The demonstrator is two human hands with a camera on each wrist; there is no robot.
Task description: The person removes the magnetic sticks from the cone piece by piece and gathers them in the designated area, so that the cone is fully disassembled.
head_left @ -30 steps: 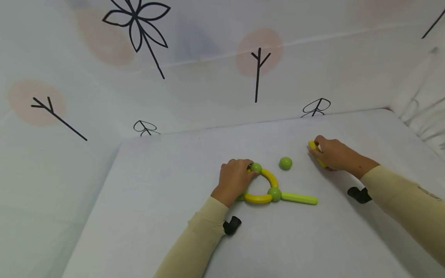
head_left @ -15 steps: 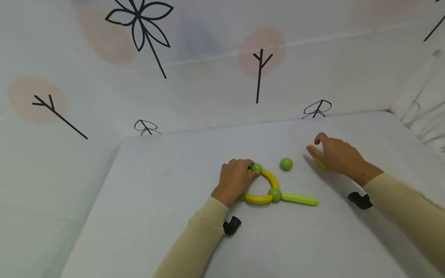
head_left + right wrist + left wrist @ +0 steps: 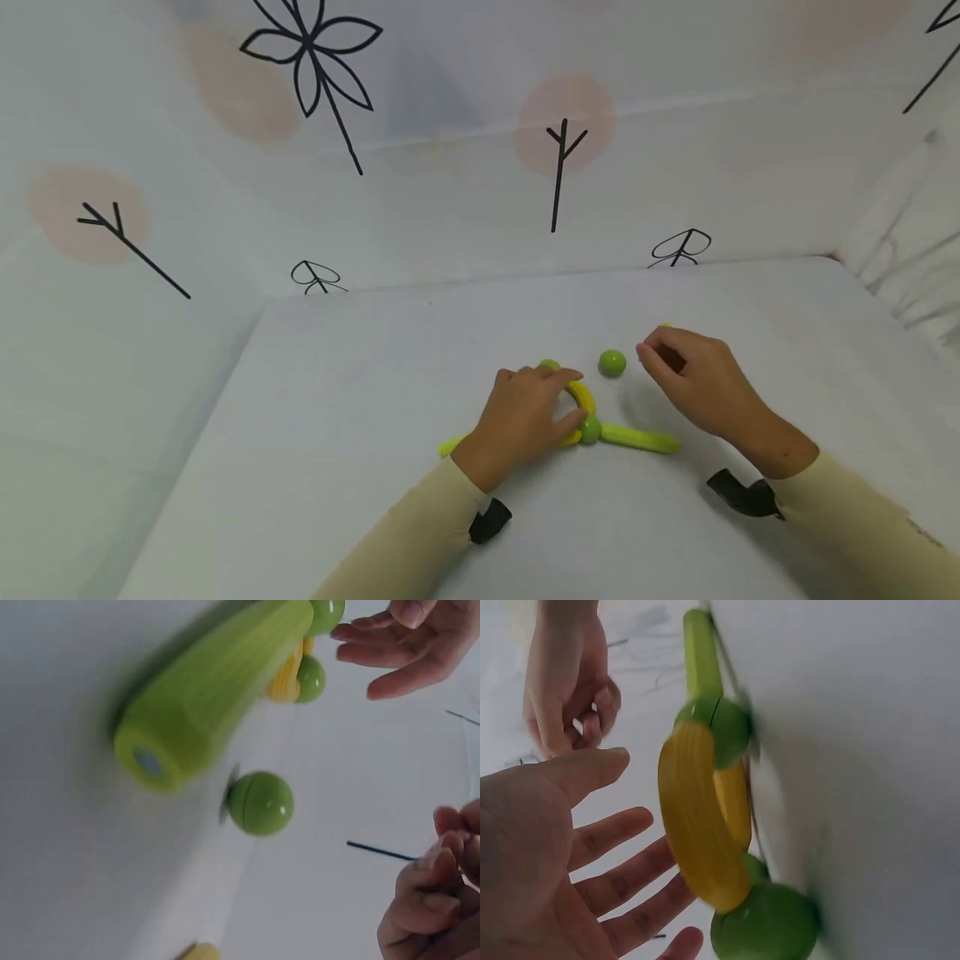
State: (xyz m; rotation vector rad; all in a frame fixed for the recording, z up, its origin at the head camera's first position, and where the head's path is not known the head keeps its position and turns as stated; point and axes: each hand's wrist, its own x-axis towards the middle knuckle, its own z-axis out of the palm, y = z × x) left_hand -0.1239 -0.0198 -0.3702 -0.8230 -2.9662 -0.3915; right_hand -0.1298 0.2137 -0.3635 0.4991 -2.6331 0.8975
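Lime green marked the leftmost stick (image 3: 452,446), poking out past the left hand (image 3: 519,421), which had let go of the far ball (image 3: 550,364) and spread its grip apart over the ring of yellow curves (image 3: 582,398) and green balls. A loose ball (image 3: 612,363) lay next on the bench (image 3: 337,375); then the right hand (image 3: 697,379), grip loosely curled, empty, had left the yellow piece (image 3: 665,326) beyond it, seemingly freeing both hands.

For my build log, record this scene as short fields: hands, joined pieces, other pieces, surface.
Left hand: fingers spread, gripping nothing
Right hand: fingers curled, no piece visible inside
Joined pieces: curved yellow bars and glossy green balls in a ring, straight lime-green rod attached
Other pieces: separate glossy green ball; yellow piece, barely visible
Surface: white tabletop
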